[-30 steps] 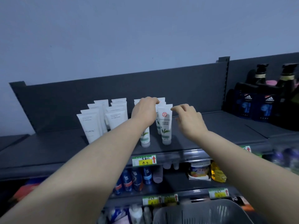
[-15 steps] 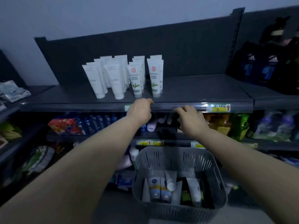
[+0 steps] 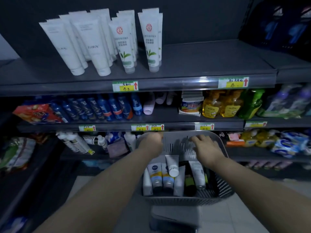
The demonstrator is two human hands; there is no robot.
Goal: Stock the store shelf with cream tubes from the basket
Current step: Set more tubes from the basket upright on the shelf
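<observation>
Cream tubes [image 3: 170,174] lie in the basket [image 3: 222,187] at lower centre; both hands, left [image 3: 151,142] and right [image 3: 204,147], hover above it, fingers loosely spread, holding nothing.

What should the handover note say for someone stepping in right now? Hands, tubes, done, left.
Left hand: empty, over the basket's far left rim.
Right hand: empty, fingers spread over the basket's far side.
Basket: low in front of the shelves, several cream tubes lying inside.
Top shelf: white tubes and green-leaf tubes standing cap-down in rows on the left; right part bare.
Done: those rows are stocked.
Left: pick up the basket's tubes and stand them on the top shelf.
</observation>
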